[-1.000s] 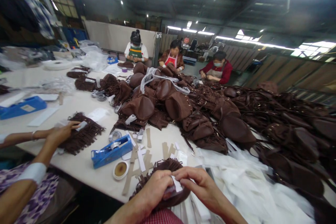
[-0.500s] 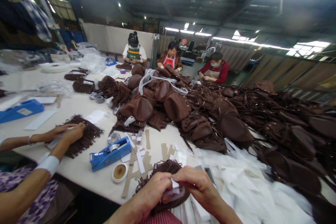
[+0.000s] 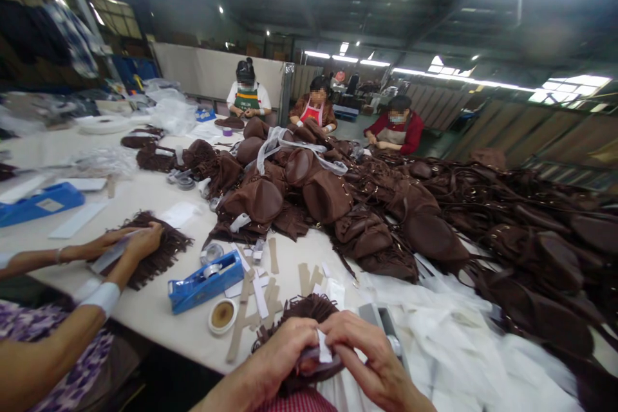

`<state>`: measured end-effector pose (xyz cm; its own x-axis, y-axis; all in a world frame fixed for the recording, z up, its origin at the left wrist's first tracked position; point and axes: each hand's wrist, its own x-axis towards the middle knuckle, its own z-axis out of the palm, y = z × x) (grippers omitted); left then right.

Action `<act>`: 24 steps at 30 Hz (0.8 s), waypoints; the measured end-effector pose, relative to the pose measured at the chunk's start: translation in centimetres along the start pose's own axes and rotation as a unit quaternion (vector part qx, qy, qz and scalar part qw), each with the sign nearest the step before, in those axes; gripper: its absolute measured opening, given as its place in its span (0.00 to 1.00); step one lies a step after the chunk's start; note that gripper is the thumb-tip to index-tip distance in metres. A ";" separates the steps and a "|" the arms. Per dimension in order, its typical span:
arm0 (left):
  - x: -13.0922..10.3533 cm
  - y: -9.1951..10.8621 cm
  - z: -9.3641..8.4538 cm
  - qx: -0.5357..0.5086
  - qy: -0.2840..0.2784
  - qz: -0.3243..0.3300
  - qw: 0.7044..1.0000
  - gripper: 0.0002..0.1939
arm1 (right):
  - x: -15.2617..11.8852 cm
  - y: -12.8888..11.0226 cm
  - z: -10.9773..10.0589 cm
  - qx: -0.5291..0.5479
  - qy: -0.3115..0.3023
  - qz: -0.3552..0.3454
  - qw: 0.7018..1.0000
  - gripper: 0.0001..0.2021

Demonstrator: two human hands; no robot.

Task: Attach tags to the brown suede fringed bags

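Observation:
Close to my body, a dark brown fringed bag (image 3: 313, 308) is bunched up, its fringe fanning out on the far side. My left hand (image 3: 290, 349) is closed on the bag's left side. A short white strip (image 3: 324, 349) pokes out between my two hands, over the bag's rounded brown edge. My right hand (image 3: 362, 351) pinches that strip with thumb and forefinger; its other fingers are bent. My palms and the bag's underside are hidden.
A blue tape dispenser (image 3: 206, 282), a tape roll (image 3: 222, 317) and cardboard strips (image 3: 240, 322) lie left. A grey dispenser (image 3: 381, 322) and white wrapping (image 3: 473, 341) are right. Brown bags (image 3: 328, 196) pile beyond. A co-worker's hands (image 3: 142, 241) handle a fringed piece at left.
My right hand has turned slightly, its fingers shifting around the white strip, which shows more plainly. More of the grey dispenser is visible. At left, the co-worker's hand has moved a little along the fringed piece.

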<state>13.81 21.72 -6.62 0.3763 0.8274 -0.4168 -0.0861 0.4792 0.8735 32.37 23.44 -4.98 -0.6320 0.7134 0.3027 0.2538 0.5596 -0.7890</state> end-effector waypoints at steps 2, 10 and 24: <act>0.2 0.4 0.4 0.002 0.007 -0.020 1.000 0.07 | -0.1 0.0 0.4 0.012 0.028 0.059 0.998 0.10; 0.4 0.9 0.5 0.022 0.000 -0.024 0.999 0.10 | 0.2 0.7 1.0 0.011 0.042 0.048 0.998 0.03; 1.1 0.3 0.1 0.103 0.015 0.035 0.994 0.09 | 1.2 -0.9 -0.2 0.000 0.003 0.114 0.994 0.09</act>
<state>14.32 22.79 -6.79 0.3487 0.8664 -0.3574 0.0810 0.3520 0.9325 31.49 23.89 -3.76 -0.5538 0.8239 0.1202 0.3893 0.3839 -0.8373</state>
